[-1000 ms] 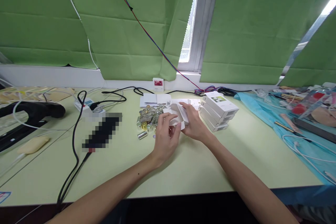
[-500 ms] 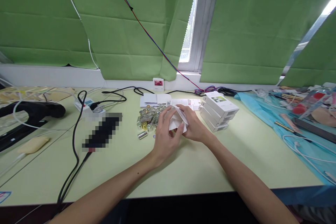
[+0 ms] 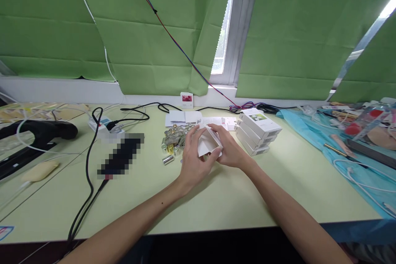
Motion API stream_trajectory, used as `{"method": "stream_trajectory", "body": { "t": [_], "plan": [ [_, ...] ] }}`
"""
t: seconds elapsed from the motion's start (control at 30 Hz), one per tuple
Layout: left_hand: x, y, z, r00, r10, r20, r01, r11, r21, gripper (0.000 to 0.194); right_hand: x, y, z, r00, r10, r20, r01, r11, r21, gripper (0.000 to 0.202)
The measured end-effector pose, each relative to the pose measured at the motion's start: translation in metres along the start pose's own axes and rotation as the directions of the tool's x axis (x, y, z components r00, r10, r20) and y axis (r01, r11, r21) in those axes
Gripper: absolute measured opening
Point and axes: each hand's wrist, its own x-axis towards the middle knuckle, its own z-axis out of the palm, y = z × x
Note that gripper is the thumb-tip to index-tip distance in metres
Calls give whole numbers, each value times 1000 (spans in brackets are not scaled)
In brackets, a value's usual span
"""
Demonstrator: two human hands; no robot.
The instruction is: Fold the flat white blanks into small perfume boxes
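Observation:
A small white box (image 3: 206, 142) is held between both hands over the middle of the table, its open side facing me. My left hand (image 3: 195, 159) grips it from the left, thumb at the lower edge. Around its right side wrap the fingers of my right hand (image 3: 229, 148). Just left of the box lies a pile of small metallic and clear pieces (image 3: 173, 137), with a silver cylinder (image 3: 168, 159) in front of it. A stack of white boxes (image 3: 258, 130) stands to the right of my right hand.
White papers (image 3: 182, 117) lie behind the pile. A small picture card (image 3: 187, 99) leans at the wall. Black cables, a power strip (image 3: 100, 129) and a pixelated dark object (image 3: 122, 156) are on the left. Blue sheeting (image 3: 309, 132) with bottles and cables covers the right side.
The white box has opened out wider between my hands and tilted slightly, so more of its inside shows. Both hands have shifted only a little.

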Motion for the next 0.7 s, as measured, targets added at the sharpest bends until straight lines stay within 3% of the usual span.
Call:
{"method": "stream_trajectory", "body": {
  "t": [0.4,0.7],
  "plan": [
    [5,-1,-2,995,-92,25,93,995,-47,67,-1,-2,-2,1000,-9,8,8,999,46,81],
    [10,0,-4,985,-148,93,160,978,-133,62,-2,-2,-4,1000,-4,15,3,998,61,84]
  ]
}}
